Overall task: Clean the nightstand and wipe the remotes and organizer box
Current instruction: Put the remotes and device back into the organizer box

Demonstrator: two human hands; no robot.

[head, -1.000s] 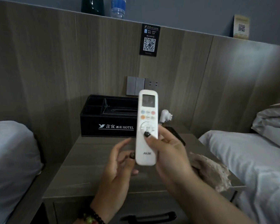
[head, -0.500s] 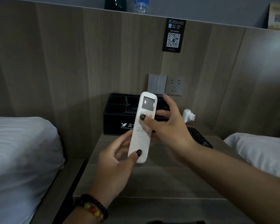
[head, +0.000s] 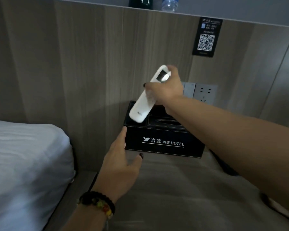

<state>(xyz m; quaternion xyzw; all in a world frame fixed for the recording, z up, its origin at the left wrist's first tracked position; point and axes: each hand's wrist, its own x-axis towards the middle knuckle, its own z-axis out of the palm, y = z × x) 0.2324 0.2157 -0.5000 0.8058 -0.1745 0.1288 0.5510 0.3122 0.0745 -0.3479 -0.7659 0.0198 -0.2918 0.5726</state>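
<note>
My right hand (head: 165,90) grips the white remote (head: 144,101) around its upper half. The remote is tilted, its lower end hanging over the left compartment of the black organizer box (head: 163,142), which carries white HOTEL lettering. The box stands at the back of the wooden nightstand (head: 182,189), against the wall panel. My left hand (head: 120,165) reaches forward with straight fingers, its fingertips touching the box's front left corner. A dark remote (head: 227,169) lies to the right of the box, mostly hidden by my right forearm.
A white pillow (head: 27,164) lies left of the nightstand. Switches and a socket (head: 205,94) sit on the wood panel behind the box, under a QR-code sign (head: 206,39). A dark cup (head: 140,2) and a water bottle (head: 169,4) stand on the ledge above. A beige cloth (head: 284,212) lies at the right edge.
My left hand let go of the white remote and dropped to the box's corner. My right hand carried the remote up and back over the box, tilting it. The view moved closer.
</note>
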